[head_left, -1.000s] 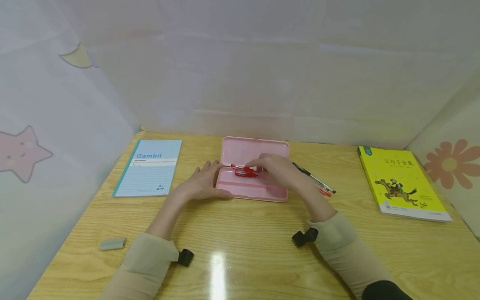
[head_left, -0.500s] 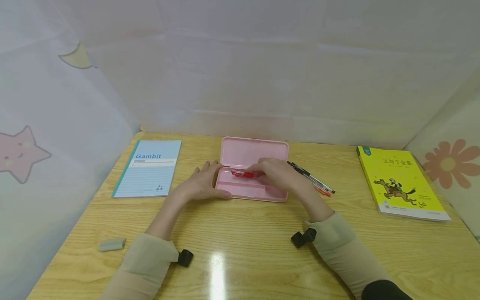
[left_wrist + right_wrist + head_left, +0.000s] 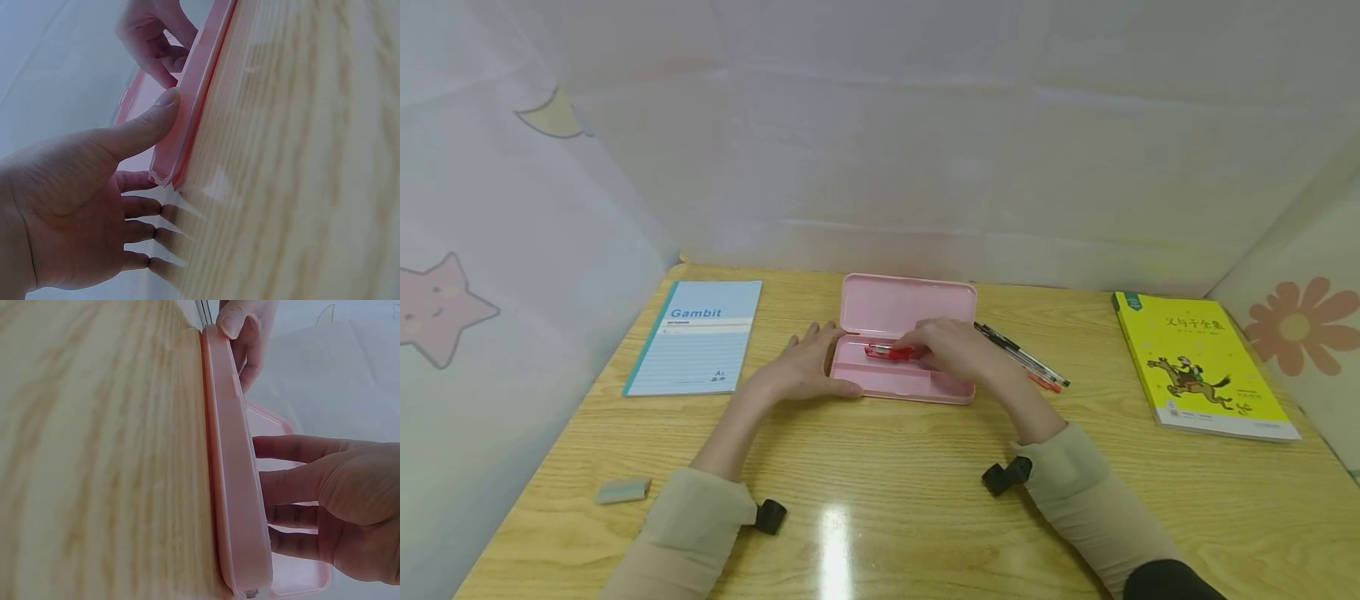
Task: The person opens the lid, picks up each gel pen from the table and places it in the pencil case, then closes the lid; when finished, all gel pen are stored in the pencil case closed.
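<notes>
A pink pencil case (image 3: 882, 381) lies on the table with its lid (image 3: 910, 304) folded back. My left hand (image 3: 805, 364) steadies its left end, thumb along the front wall and the other fingers spread at the end. My right hand (image 3: 951, 346) reaches into the case from the right and holds red pens (image 3: 887, 352) by their right part, low in the back compartment. The right wrist view shows that hand's fingertips (image 3: 278, 487) behind the front wall, where the pens are hidden. The narrow front compartment has nothing visible in it.
Black-capped and red pens (image 3: 1026, 358) lie right of the case, partly behind the right forearm. A blue notebook (image 3: 692, 337) is at the left, a yellow book (image 3: 1206, 362) at the right. A small grey-green block (image 3: 622, 490) rests at the front left.
The right hand has lowered the red pens into the back compartment and brought them together. The left hand has stayed at the case's left end.
</notes>
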The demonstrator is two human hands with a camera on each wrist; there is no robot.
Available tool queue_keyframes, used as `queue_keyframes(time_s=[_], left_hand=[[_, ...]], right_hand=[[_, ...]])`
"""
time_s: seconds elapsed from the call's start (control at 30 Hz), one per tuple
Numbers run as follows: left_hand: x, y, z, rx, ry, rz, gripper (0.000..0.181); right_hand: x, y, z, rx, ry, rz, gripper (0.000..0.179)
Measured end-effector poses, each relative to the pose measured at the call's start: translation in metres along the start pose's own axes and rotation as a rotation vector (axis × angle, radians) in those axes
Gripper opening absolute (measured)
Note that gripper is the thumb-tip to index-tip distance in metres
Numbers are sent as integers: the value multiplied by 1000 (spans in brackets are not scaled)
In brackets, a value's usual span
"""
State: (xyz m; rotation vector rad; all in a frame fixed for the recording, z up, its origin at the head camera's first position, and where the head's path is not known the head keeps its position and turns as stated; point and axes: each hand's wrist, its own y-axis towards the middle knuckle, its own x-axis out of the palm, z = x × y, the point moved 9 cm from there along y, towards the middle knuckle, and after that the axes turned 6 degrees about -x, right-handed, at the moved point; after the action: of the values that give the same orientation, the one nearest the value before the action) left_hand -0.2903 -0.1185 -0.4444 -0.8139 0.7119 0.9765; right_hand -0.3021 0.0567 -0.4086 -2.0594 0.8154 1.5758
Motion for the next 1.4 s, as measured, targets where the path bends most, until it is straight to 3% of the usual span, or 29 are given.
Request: queue_keyframes(time_s=[0.73,1.0,1.2,1.4], left_hand=[[1,2,-1,-1,-4,1,99],[0,1,0,-3,-5,2,99],[1,1,0,-2,-6,-3,102],[0,-1,1,-4,1,2,101]], right_hand=[[-2,0,-1,14,-47,31,19],[-9,-3,6,60,0,50,22],[-32,-17,22,59,100,134,23],[-57,-49,51,120,211,254,25]])
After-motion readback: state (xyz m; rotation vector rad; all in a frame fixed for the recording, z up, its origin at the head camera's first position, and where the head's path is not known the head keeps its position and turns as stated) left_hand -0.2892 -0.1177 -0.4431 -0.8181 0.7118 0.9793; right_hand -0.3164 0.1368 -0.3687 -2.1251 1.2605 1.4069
